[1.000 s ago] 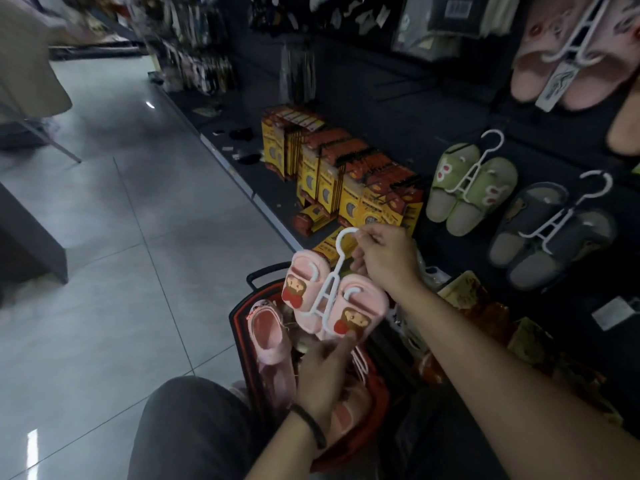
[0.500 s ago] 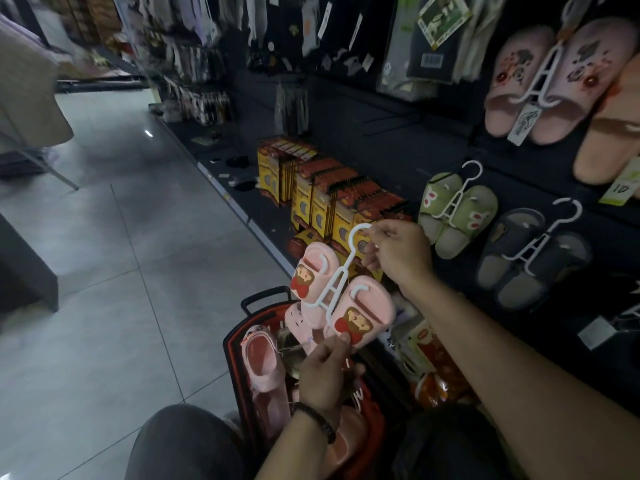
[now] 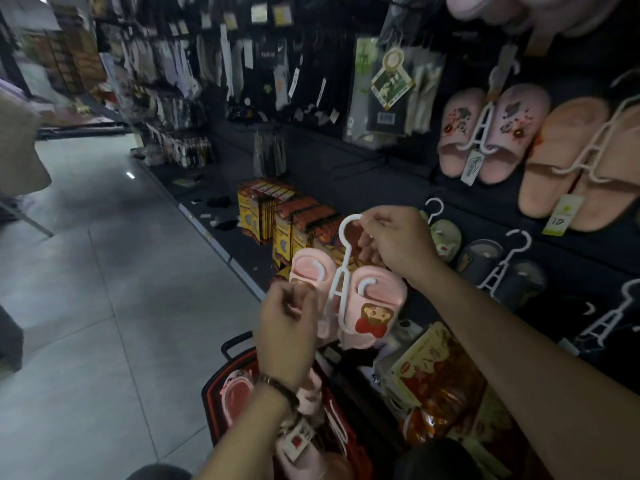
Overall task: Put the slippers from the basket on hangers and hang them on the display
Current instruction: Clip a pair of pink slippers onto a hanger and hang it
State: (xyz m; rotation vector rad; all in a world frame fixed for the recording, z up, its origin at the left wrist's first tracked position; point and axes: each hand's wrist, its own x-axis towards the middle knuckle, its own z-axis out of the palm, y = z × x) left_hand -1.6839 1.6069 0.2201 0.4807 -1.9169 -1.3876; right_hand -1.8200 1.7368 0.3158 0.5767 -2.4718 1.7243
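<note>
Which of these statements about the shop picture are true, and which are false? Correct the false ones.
1. The right hand pinches the hook of the white hanger. True.
2. Grey slippers hang on the display. True.
3. The pink slippers on the white hanger already hang on the display. False: they are held in the air above the basket.
4. The basket is empty. False: other slippers lie in it.

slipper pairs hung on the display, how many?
4 clear: pink embroidered pair, peach pair right of it, green pair partly behind the right hand, grey pair beside that. Top-edge pink blur and lower-right hanger may be more.
</note>
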